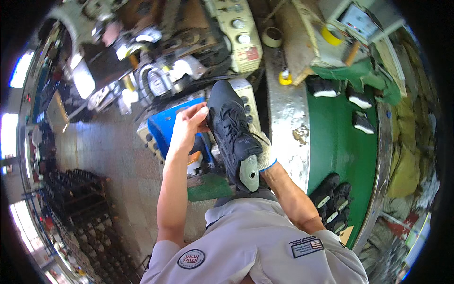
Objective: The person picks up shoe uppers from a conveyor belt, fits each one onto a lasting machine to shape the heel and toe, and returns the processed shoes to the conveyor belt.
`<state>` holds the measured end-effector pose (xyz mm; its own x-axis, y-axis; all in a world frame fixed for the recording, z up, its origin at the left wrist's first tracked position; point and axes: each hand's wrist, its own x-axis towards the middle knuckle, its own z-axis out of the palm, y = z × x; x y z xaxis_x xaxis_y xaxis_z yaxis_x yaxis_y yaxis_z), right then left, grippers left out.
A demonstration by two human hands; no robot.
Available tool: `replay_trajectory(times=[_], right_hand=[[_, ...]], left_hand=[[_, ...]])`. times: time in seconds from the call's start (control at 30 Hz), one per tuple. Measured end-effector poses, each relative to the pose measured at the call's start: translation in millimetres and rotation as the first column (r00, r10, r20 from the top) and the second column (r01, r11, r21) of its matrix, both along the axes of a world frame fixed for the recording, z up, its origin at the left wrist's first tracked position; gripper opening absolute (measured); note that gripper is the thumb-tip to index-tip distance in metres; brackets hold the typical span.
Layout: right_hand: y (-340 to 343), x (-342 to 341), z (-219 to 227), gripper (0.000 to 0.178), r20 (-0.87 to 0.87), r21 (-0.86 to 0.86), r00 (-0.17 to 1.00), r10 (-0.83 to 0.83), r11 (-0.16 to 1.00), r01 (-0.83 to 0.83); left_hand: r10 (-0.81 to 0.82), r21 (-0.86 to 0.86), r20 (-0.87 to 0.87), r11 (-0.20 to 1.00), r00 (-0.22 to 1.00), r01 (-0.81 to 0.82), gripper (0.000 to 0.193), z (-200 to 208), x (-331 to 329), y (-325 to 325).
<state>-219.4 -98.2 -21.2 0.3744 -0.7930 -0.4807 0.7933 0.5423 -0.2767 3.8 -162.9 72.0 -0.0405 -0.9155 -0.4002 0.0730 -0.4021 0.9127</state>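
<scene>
A black lace-up shoe (230, 120) on a grey-green shoe last (249, 173) is held up in front of my body, toe pointing away. The heel end of the last, with a round hole, sticks out of the shoe's opening nearest me. My right hand (266, 150), in a white knit glove with a blue cuff, grips the shoe from its right side; most of those fingers are hidden behind it. My bare left hand (190, 122) is closed at the shoe's left edge near the forefoot, thumb and fingers bent against it.
Ahead stands a machine with metal parts (161, 78) and a panel of dials (241, 31). A blue machine part (172, 124) lies below the shoe. On the right, a green bench surface (326, 137) with a metal strip holds several black shoes (331, 199). Racks (75, 213) stand at left.
</scene>
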Motion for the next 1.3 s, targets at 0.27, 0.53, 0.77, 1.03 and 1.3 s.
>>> replay_trajectory(times=[0.27, 0.53, 0.77, 1.03, 1.3], right_hand=[[-40, 103, 56, 0.049, -0.240, -0.093, 0.965, 0.104, 0.987, -0.130], [-79, 171, 69, 0.061, -0.223, -0.284, 0.974, 0.036, 0.953, -0.101], [-111, 215, 47, 0.050, -0.343, -0.311, 0.932, -0.114, 0.950, 0.002], [-108, 222, 27, 0.045, -0.316, -0.301, 0.935, -0.162, 0.952, 0.063], [-106, 229, 10, 0.040, -0.314, -0.246, 0.936, -0.157, 0.966, 0.079]], left_hand=[[0.280, -0.031, -0.016, 0.959, 0.960, -0.281, 0.017, -23, 109, -7], [0.585, -0.225, -0.101, 0.775, 0.805, -0.591, 0.050, -16, 143, -12], [0.616, -0.283, -0.327, 0.660, 0.717, -0.696, 0.057, -22, 141, -15], [0.429, 0.176, -0.433, 0.903, 0.792, -0.393, 0.042, -59, 128, 7], [0.424, 0.111, -0.349, 0.904, 0.835, -0.413, 0.052, -58, 133, -1]])
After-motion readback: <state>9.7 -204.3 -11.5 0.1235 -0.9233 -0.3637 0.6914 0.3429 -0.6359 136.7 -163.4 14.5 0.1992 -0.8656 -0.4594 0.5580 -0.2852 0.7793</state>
